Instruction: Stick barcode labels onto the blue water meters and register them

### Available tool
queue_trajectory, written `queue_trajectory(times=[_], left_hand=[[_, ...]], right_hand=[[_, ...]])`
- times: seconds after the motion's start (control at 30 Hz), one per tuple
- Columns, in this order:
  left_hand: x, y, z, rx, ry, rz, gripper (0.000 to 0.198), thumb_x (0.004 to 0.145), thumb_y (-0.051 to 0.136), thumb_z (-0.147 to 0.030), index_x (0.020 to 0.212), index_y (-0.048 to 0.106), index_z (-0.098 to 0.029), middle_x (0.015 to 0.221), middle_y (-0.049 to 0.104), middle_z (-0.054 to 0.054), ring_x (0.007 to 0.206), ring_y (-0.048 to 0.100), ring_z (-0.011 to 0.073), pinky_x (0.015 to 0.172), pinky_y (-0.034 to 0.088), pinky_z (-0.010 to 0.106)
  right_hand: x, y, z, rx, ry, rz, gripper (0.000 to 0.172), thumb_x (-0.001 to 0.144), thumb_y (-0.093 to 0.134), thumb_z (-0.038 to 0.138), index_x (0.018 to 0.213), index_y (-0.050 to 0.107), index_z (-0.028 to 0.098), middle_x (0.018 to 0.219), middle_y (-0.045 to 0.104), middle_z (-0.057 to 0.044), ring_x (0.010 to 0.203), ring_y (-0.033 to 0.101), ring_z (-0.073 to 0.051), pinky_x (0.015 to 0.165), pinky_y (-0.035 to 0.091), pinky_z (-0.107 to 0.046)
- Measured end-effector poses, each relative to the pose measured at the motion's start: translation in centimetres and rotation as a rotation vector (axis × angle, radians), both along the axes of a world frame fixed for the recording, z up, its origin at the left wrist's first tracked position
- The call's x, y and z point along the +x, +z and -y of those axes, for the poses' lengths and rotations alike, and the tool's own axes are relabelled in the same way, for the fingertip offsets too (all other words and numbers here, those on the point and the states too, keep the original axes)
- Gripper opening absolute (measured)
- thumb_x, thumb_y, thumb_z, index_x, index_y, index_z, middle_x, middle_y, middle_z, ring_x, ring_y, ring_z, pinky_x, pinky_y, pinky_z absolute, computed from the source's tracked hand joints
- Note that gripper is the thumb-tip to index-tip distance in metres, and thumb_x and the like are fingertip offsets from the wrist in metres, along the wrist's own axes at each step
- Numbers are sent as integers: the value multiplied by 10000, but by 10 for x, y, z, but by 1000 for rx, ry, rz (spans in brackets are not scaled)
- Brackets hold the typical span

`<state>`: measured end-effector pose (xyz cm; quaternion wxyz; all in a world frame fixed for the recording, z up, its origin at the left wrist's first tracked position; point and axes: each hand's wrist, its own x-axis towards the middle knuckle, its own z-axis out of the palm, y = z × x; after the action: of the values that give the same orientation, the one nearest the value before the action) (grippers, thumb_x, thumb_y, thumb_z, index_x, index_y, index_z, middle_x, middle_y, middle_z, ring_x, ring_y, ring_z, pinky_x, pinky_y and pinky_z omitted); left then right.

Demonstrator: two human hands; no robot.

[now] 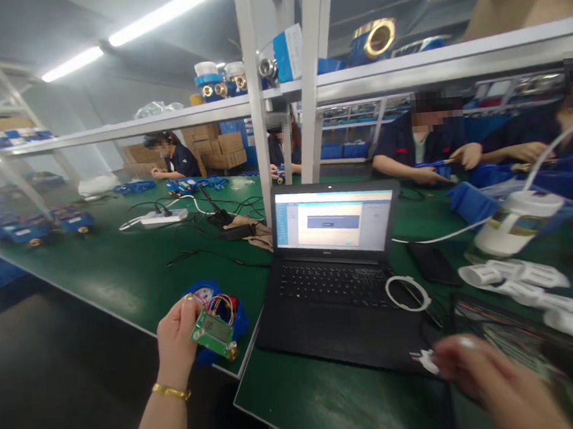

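My left hand [177, 339] pinches a small green circuit board [212, 332] with coloured wires, holding it over a blue water meter [214, 309] at the near edge of the green bench [137, 279]. My right hand [488, 377] is blurred by motion at the lower right, its fingers closed near a small white connector [427, 360] at the front corner of an open black laptop [341, 283]. A white ring [408, 293] lies on the laptop's deck.
White plastic parts [524, 282], a white cup-like housing [520, 222] and a black phone [432, 264] lie right of the laptop. Cables and a power strip [165, 216] cross the bench. Several seated people work behind it. A shelf post [256, 98] rises behind the laptop.
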<state>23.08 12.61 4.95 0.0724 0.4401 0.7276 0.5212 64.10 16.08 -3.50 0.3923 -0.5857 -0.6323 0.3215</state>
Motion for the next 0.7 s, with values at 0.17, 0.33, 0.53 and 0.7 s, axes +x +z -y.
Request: queue_trajectory(times=[0.17,0.33,0.53,0.7], left_hand=[[-6,-2,4,-50,-45,-80,441,791,401,-558,597,521,-181,469,450,-20,441,407,139,440,306,241],[-7,-11,8,60,-215,-213,378,872,391,-451,687,574,-176,718,590,32,681,545,173,628,424,268],[0,-20,21,169,-260,-439,247,905,408,-292,795,609,-199,1043,561,60,1008,500,204,890,389,346],[3,-23,37,164,-149,-621,200,903,428,-255,960,617,-230,1104,523,58,1050,480,216,924,358,361]], right_hand=[[-160,17,23,-388,576,-663,669,771,441,793,709,567,140,602,585,-70,462,499,-136,423,315,-207],[-230,9,33,-501,827,-813,646,768,548,725,968,561,110,807,639,-109,541,559,-137,442,285,-179],[-244,-5,24,-386,742,-877,538,752,639,631,955,504,152,889,628,-94,614,565,-153,484,322,-197],[-246,-13,20,-345,662,-948,495,744,672,488,1058,464,167,924,573,-70,683,582,-171,499,350,-203]])
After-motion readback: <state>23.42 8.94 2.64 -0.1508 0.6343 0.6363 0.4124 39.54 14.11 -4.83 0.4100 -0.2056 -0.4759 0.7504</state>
